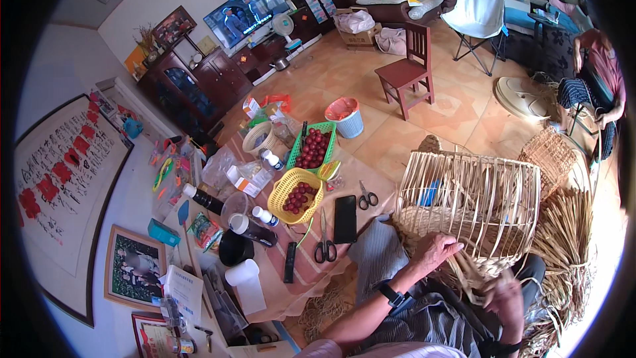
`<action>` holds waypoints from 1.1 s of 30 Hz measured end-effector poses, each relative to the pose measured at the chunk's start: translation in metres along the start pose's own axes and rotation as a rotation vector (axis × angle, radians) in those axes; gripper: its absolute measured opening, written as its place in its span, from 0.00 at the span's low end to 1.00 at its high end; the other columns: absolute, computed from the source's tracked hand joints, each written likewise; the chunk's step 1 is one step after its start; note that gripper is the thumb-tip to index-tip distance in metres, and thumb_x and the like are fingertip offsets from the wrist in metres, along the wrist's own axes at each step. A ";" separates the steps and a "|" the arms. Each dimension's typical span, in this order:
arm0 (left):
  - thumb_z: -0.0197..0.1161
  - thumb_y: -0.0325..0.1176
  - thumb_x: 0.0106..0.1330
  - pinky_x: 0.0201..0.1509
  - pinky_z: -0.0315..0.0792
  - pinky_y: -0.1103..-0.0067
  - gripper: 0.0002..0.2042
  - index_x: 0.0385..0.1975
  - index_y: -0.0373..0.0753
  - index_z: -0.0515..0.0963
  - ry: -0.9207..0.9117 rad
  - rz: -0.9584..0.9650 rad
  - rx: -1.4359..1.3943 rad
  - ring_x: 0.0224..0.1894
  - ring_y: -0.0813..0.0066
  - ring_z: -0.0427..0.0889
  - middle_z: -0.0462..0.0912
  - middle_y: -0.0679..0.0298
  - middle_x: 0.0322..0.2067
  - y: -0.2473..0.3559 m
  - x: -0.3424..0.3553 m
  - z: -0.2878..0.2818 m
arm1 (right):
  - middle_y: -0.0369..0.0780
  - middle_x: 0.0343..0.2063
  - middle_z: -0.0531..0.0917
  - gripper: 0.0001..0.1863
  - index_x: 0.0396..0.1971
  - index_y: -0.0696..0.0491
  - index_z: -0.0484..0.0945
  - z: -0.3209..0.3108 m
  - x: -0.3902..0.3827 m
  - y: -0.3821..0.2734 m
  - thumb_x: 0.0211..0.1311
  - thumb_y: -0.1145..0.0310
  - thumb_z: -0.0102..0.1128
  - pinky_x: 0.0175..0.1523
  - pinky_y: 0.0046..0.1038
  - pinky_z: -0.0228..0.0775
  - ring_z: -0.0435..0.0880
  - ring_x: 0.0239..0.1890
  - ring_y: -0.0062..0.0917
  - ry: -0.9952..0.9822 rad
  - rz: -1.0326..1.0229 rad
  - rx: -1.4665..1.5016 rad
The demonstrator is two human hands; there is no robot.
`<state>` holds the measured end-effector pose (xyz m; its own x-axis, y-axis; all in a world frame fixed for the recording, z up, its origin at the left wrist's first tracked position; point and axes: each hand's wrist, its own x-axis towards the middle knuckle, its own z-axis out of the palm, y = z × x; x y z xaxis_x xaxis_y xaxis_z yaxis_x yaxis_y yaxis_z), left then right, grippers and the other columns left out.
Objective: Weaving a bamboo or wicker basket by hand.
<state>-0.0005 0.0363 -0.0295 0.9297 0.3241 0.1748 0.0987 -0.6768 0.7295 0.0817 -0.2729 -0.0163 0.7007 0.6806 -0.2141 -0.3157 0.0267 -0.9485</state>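
Note:
A half-woven straw basket rests on my lap, its bare stakes bent into an open cage above a tightly woven band. My left hand, with a dark watch on the wrist, is closed at the near woven edge, thumb pointing right. Loose straw strands run between my hands. Just right of them, my right hand is smeared by motion, so its fingers and any strand in them cannot be made out. A thick bundle of dry straw stands right of the basket.
The table on my left carries scissors, a black phone, a yellow basket and a green basket of dark red fruit, and bottles. A wooden chair and a bin stand ahead. Another person sits at far right.

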 end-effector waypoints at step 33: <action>0.63 0.33 0.80 0.55 0.79 0.66 0.10 0.51 0.36 0.85 -0.386 -0.128 -0.410 0.48 0.60 0.90 0.91 0.52 0.44 -0.012 0.012 -0.024 | 0.44 0.40 0.80 0.10 0.43 0.55 0.78 0.120 0.070 -0.025 0.64 0.71 0.65 0.41 0.42 0.79 0.86 0.44 0.39 0.045 -0.614 -1.643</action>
<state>0.0008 0.0643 -0.0206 0.9891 0.0700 -0.1294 0.1449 -0.3120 0.9390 0.0616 -0.1382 0.0202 0.4847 0.8366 0.2551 0.8743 -0.4721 -0.1130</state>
